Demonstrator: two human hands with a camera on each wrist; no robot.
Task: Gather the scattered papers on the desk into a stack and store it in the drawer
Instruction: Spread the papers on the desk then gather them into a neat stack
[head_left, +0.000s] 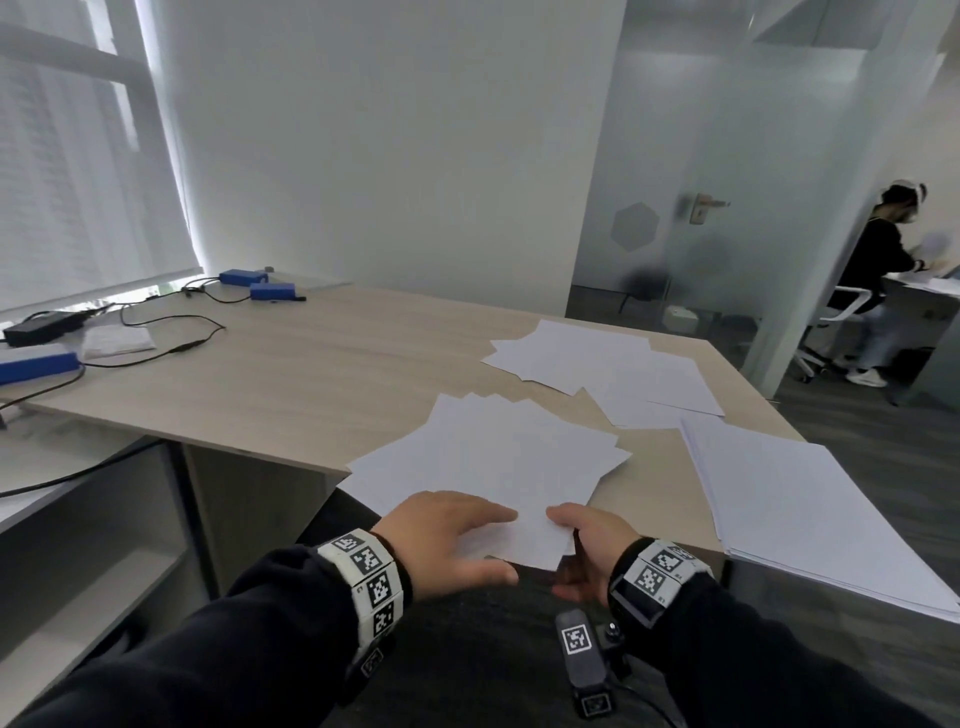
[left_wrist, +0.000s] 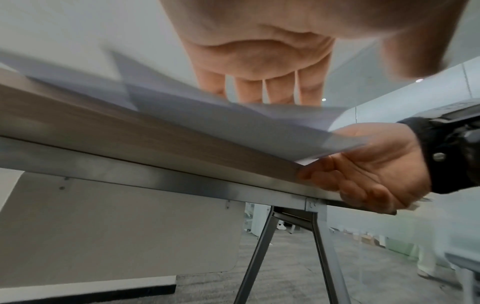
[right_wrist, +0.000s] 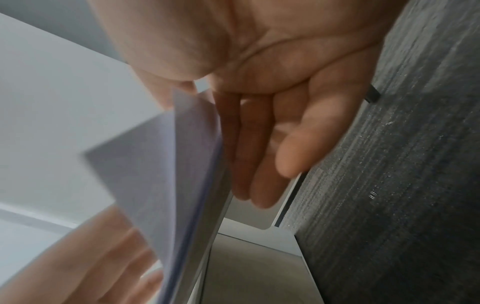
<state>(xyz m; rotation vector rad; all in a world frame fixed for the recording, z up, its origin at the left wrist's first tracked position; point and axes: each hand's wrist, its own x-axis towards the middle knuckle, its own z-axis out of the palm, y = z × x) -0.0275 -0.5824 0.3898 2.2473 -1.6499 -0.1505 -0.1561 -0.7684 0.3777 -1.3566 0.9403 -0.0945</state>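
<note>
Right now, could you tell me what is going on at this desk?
A person is gathering loose papers. The left hand rests on top of a fanned bunch of sheets at the desk's near edge, while the right hand pinches its overhanging corner. More scattered sheets and a neater pile lie beyond.

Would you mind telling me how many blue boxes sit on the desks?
3: two side by side near the window, one at the left edge, partly cropped.
</note>
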